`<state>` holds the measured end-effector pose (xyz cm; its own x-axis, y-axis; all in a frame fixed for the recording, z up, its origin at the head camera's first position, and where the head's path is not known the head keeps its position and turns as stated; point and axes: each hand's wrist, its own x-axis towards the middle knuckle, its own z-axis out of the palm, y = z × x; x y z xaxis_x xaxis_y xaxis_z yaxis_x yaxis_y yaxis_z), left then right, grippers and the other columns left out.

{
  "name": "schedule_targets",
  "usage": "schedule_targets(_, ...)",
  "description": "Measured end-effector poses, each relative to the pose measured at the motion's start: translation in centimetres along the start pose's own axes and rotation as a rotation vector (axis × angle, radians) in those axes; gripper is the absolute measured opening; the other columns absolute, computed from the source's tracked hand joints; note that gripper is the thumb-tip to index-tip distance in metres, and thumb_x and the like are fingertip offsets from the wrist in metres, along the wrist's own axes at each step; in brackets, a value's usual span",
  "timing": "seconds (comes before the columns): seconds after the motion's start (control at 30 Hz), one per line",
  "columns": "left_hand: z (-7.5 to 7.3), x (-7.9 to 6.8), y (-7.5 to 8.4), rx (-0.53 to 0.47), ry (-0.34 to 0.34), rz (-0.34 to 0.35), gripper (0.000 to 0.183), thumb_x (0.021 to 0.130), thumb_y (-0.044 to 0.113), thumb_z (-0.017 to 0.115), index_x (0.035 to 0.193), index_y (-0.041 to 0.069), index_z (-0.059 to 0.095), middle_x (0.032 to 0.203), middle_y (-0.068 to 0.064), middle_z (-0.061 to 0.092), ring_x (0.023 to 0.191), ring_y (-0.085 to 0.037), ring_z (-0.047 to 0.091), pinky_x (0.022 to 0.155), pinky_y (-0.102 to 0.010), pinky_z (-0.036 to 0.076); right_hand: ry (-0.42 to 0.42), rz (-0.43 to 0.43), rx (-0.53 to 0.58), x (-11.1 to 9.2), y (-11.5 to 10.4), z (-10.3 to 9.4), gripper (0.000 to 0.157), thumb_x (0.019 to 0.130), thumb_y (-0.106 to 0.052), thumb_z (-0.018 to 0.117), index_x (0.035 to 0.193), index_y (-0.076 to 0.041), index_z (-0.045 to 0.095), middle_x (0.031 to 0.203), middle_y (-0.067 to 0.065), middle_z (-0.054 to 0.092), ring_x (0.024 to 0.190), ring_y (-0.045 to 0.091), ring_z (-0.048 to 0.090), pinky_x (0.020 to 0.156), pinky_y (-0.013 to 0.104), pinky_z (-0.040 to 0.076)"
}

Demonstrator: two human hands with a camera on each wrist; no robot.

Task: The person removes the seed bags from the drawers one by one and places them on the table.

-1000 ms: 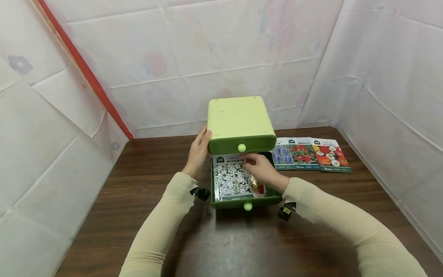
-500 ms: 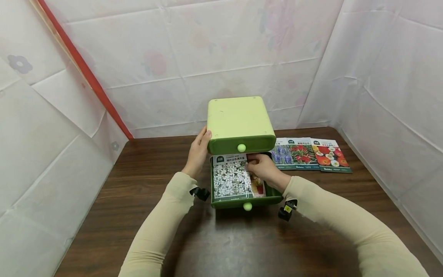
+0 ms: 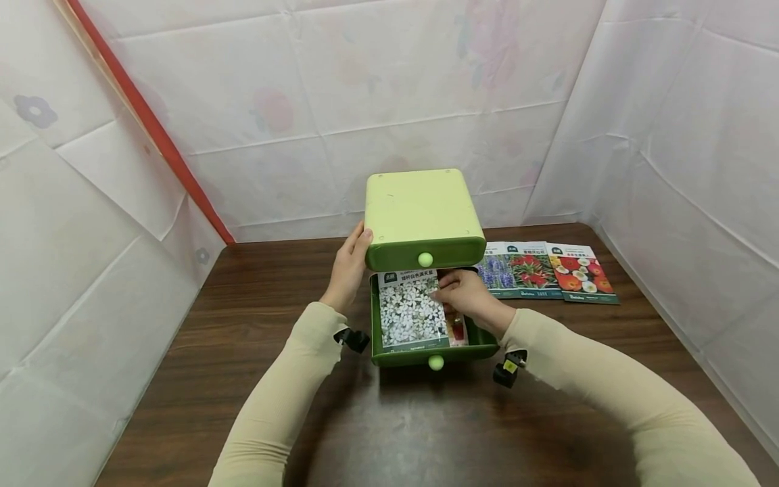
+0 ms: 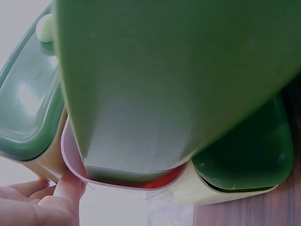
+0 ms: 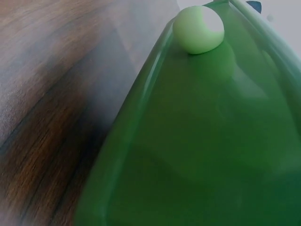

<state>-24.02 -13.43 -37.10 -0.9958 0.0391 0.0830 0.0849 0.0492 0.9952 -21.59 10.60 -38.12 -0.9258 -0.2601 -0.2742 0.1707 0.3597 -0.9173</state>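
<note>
A small drawer cabinet [image 3: 422, 203] with a pale green top stands on the table. Its middle drawer [image 3: 404, 359] is pulled out, while the drawers above and below look closed in the left wrist view. My left hand [image 3: 347, 270] rests against the cabinet's left side, thumb by the front edge. With thumb and fingertips, my right hand [image 3: 471, 297] pinches the right edge of a white-flower seed packet [image 3: 410, 314] in the drawer. Another packet [image 3: 458, 329] with red and yellow shows beneath it. In the right wrist view the drawer front [image 5: 188, 141] hides that hand.
Several flower seed packets lie overlapped right of the cabinet, including a purple one [image 3: 496, 272], a red one [image 3: 531, 270] and an orange-and-white one [image 3: 584, 274]. White sheeting [image 3: 274, 135] hangs behind the dark wooden table [image 3: 243, 304].
The white-flower packet has shifted slightly to the right inside the drawer, with my right hand on its edge. My left hand and the cabinet have stayed in place.
</note>
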Motion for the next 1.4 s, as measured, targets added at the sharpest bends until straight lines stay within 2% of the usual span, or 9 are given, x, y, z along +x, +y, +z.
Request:
schedule_targets(0.1, 0.0, 0.1, 0.0, 0.006, 0.004, 0.006, 0.067, 0.095, 0.066, 0.045, 0.154, 0.039, 0.027, 0.161, 0.008, 0.025, 0.138, -0.020, 0.043, 0.112, -0.046, 0.039, 0.004, -0.003, -0.031, -0.2, -0.1, -0.2, 0.019, 0.095, -0.011, 0.063, 0.108, 0.003, 0.062, 0.069, 0.001, 0.058, 0.066, 0.015, 0.054, 0.065, 0.032, 0.053)
schedule_targets(0.17, 0.0, 0.1, 0.0, 0.016, 0.009, 0.008, 0.070, 0.095, 0.066, 0.045, 0.155, 0.036, 0.026, 0.162, 0.008, 0.025, 0.142, -0.019, 0.038, 0.115, -0.046, 0.035, -0.008, -0.005, -0.047, -0.3, -0.2, -0.4, 0.017, 0.096, -0.012, 0.061, 0.105, 0.003, 0.063, 0.066, 0.000, 0.056, 0.067, 0.014, 0.055, 0.068, 0.033, 0.055)
schedule_targets(0.27, 0.0, 0.2, 0.0, 0.026, 0.009, 0.005, 0.071, 0.095, 0.066, 0.044, 0.156, 0.034, 0.024, 0.162, 0.009, 0.024, 0.145, -0.019, 0.034, 0.117, -0.046, 0.033, -0.039, -0.016, -0.034, -0.3, -0.1, -0.7, 0.014, 0.098, -0.011, 0.058, 0.102, 0.003, 0.060, 0.061, -0.002, 0.047, 0.064, 0.014, 0.050, 0.067, 0.034, 0.056)
schedule_targets(0.4, 0.0, 0.1, 0.1, 0.035, 0.014, -0.003, 0.068, 0.095, 0.065, 0.044, 0.154, 0.038, 0.026, 0.161, 0.011, 0.024, 0.146, -0.017, 0.032, 0.118, -0.046, 0.031, -0.069, -0.053, -0.010, -0.5, 0.1, -0.9, 0.012, 0.099, -0.009, 0.056, 0.101, 0.003, 0.055, 0.056, -0.005, 0.035, 0.062, 0.014, 0.044, 0.065, 0.033, 0.053)
schedule_targets(0.6, 0.1, 0.0, 0.1, 0.029, 0.021, -0.001, 0.070, 0.095, 0.066, 0.045, 0.155, 0.035, 0.026, 0.162, 0.009, 0.024, 0.146, -0.019, 0.031, 0.118, -0.047, 0.030, -0.072, -0.070, -0.005, -0.8, 0.1, -1.1, 0.014, 0.100, -0.010, 0.055, 0.103, 0.003, 0.053, 0.056, -0.006, 0.033, 0.062, 0.015, 0.044, 0.067, 0.034, 0.053)
schedule_targets(0.83, 0.0, 0.1, -0.1, 0.021, 0.007, 0.000, 0.067, 0.095, 0.066, 0.044, 0.154, 0.038, 0.026, 0.161, 0.008, 0.025, 0.134, -0.024, 0.047, 0.107, -0.048, 0.043, -0.064, -0.037, 0.051, -0.7, -0.3, -1.1, 0.013, 0.103, -0.011, 0.047, 0.097, 0.000, 0.048, 0.064, -0.002, 0.035, 0.061, 0.015, 0.040, 0.063, 0.033, 0.046)
schedule_targets(1.07, -0.1, 0.2, -0.3, 0.057, 0.009, 0.022, 0.067, 0.095, 0.066, 0.042, 0.154, 0.038, 0.026, 0.162, 0.009, 0.024, 0.145, -0.019, 0.033, 0.117, -0.047, 0.033, -0.085, 0.030, 0.115, -1.2, -0.8, -1.6, 0.022, 0.103, -0.014, 0.049, 0.084, -0.006, 0.042, 0.065, -0.001, 0.029, 0.057, 0.013, 0.029, 0.061, 0.030, 0.036)
schedule_targets(1.27, -0.1, 0.2, -0.2, 0.068, 0.018, 0.021, 0.069, 0.095, 0.067, 0.042, 0.155, 0.036, 0.026, 0.162, 0.007, 0.025, 0.142, -0.021, 0.037, 0.114, -0.049, 0.035, -0.131, 0.052, 0.164, -2.5, -1.1, -2.9, 0.030, 0.102, -0.015, 0.052, 0.077, -0.010, 0.036, 0.063, -0.003, 0.026, 0.055, 0.011, 0.026, 0.058, 0.026, 0.034)
schedule_targets(1.4, -0.1, 0.3, -0.2, 0.075, 0.023, 0.016, 0.066, 0.096, 0.066, 0.042, 0.154, 0.037, 0.027, 0.162, 0.007, 0.025, 0.144, -0.020, 0.034, 0.117, -0.048, 0.032, -0.168, 0.048, 0.162, -3.6, -1.0, -3.9, 0.015, 0.102, -0.015, 0.052, 0.092, -0.003, 0.051, 0.063, -0.005, 0.030, 0.054, 0.009, 0.025, 0.057, 0.023, 0.033)
